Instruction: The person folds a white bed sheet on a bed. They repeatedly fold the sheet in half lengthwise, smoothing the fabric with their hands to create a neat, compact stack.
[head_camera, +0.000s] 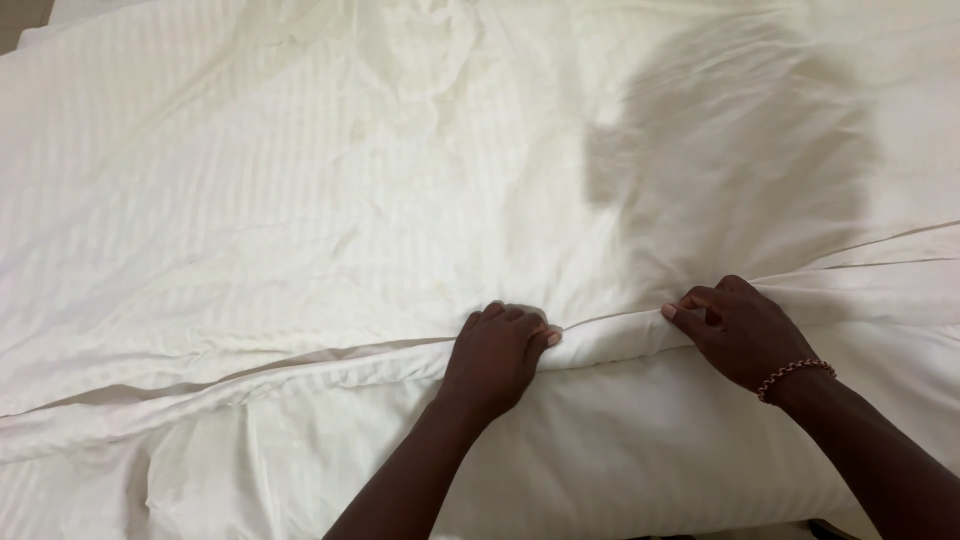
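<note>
Both hands pinch the folded edge of a cream sheet (300, 200). The left hand (495, 355) has its fingers curled over the fold, thumb tucked beneath; the right hand (740, 330), with a beaded bracelet (793, 375) at the wrist, grips the same fold just beside it. The sheet is faintly striped and wrinkled, covering the whole bed, with a soft shadow (730, 140) on it beyond the right hand.
</note>
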